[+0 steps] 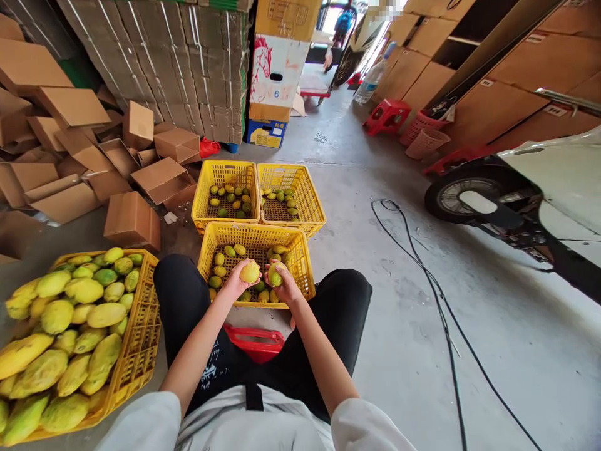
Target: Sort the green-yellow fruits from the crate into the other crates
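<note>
Above the near yellow crate, my left hand is closed around a yellow papaya. Close beside it, my right hand grips a greener papaya. The two fruits are a little apart. Several papayas lie in the near crate beneath my hands, partly hidden by them. Just beyond, a crate on the left and another on the right each have some green and yellow papayas on the bottom. By my left knee, a yellow crate is heaped with larger-looking papayas.
Loose cardboard boxes are piled at the left, before stacked flattened cartons. A red stool is between my legs. Black cable runs over the floor on the right, near a parked motorbike. A person is in the background.
</note>
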